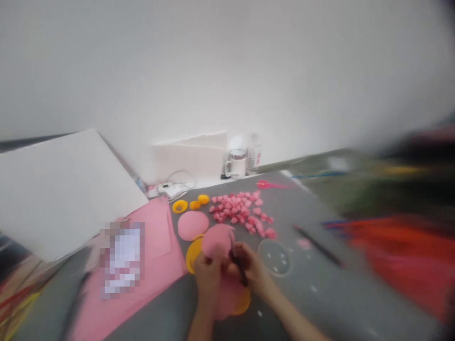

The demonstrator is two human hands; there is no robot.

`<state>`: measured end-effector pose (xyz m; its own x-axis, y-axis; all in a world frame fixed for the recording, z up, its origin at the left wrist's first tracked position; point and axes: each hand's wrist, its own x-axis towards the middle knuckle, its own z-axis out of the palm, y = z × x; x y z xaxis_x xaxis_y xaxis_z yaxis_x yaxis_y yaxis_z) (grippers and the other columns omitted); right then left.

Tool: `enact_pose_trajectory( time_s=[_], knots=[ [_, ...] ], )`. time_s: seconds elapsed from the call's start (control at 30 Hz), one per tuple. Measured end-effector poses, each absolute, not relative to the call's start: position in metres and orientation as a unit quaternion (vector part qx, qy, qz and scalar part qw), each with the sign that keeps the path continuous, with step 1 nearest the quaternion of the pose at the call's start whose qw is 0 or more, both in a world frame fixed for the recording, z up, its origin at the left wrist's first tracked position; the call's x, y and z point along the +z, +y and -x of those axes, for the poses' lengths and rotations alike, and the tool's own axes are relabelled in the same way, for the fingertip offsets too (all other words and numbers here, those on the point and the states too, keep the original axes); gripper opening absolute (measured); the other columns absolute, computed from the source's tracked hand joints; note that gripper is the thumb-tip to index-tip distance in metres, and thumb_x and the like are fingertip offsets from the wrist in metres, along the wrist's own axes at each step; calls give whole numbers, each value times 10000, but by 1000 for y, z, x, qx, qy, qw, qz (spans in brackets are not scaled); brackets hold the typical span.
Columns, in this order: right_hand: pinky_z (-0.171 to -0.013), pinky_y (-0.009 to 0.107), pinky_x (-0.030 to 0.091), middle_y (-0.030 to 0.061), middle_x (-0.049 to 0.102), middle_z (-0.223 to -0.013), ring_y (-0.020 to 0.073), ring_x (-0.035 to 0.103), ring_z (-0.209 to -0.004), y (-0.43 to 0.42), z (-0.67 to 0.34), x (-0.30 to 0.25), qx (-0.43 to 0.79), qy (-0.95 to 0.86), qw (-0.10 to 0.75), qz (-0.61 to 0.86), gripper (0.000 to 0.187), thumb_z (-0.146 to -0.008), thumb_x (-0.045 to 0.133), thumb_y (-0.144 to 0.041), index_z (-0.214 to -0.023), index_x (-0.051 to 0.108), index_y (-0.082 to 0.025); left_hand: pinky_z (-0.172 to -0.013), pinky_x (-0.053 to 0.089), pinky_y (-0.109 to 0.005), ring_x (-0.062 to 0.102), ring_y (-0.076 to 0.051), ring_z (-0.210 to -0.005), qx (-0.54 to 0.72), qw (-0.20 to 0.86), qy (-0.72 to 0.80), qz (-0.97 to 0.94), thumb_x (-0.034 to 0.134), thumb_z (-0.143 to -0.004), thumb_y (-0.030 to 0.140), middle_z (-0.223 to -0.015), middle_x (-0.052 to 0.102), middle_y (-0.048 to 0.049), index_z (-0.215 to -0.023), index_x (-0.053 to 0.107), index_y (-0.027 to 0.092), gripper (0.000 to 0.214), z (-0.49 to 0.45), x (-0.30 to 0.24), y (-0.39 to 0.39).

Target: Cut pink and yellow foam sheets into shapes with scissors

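- Left hand [209, 267]: on the near side of the pink heap [237, 208], thumb and fingers pinched together on the lower edge of a pink disc [217, 239].
- Right hand [251, 266]: also nearer than the heap, fingers curled closed round dark scissors [241, 272], blades up at the right edge of the pink disc. Blurred here; cannot tell how far the blades are parted.
- Pink disc itself: raised in the left hand, just on the near side of the heap.
- Nearest ground: a lower disc [225, 298], pink, beneath the wrists, straight toward the wearer from the heap.
- Near left of the heap: a yellow disc [192, 258], partly covered; pink sheets [152, 246] farther left.
- Near right of the heap: a clear lid [274, 256], then a dark stick [318, 245].
- Left of the heap: a flat pink round [193, 226], a yellow coil [180, 206].
- Just beyond the heap, to the right: pink scissors [263, 184].
- Well beyond the heap: mug [237, 164], bottle [253, 158] just beside it.
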<state>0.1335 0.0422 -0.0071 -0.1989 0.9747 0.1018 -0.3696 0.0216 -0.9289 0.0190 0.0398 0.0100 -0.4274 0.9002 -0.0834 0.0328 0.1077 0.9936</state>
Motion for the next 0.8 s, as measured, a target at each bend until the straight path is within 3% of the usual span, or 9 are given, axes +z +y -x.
enact_pose_trajectory(
  time_s=[0.4,0.8],
  knots=[
    [-533,227,442,-25,569,-629,137,556,-578,44,-138,-6,598,-485,551,321,430,-581,800,-371,-865,515,-220,-387,305,-207,386,-79,-382,558,400,623,-376,643,-646,445,-394,424,44,-449,458,163,391,-22,11,39],
    [-525,224,433,-15,566,-665,136,535,-589,43,-138,-7,582,-490,555,336,398,-572,805,-355,-823,527,-220,-350,308,-203,407,-85,-363,572,396,618,-365,657,-589,523,-387,443,34,-445,486,159,427,-18,-1,46]
  ],
)
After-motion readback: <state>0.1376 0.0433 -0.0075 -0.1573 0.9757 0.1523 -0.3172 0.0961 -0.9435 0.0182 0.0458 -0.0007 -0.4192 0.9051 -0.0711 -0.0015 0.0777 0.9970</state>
